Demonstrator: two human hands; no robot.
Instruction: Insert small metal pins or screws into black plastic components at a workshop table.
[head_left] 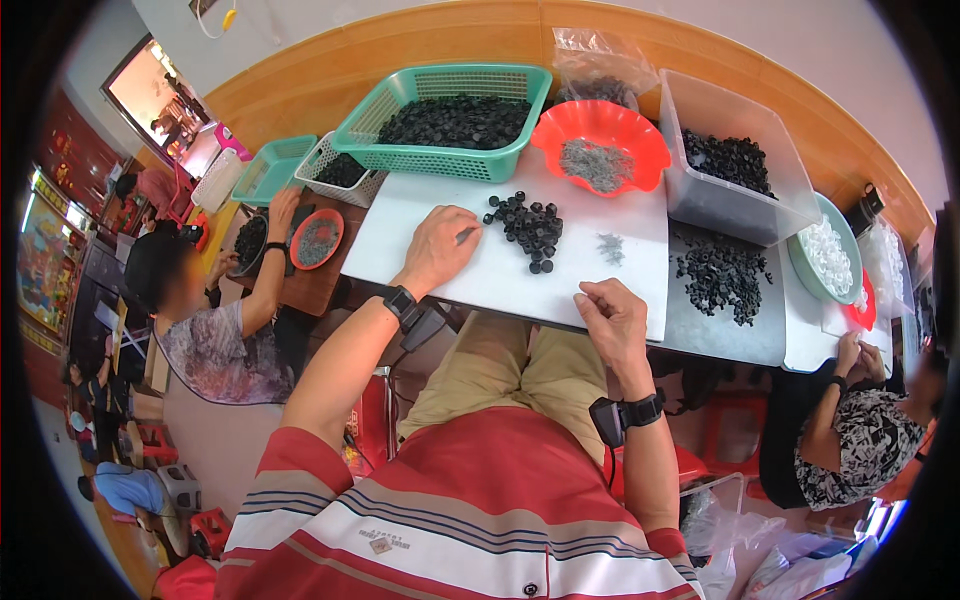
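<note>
My left hand rests on the white tabletop, its fingers curled in. A small greyish bit shows by its fingertips, too small to name. Beside it lies a loose pile of small black round parts. My right hand is at the table's front edge, thumb and fingers pinched together; what they hold, if anything, is hidden. A little heap of tiny grey metal pieces lies beyond my right hand, right of the black pile.
Behind the pile stand a green basket of black parts, a red scalloped bowl of grey pieces and a clear bin. More black parts lie to the right. People sit at work on both sides; a green bowl holds clear pieces.
</note>
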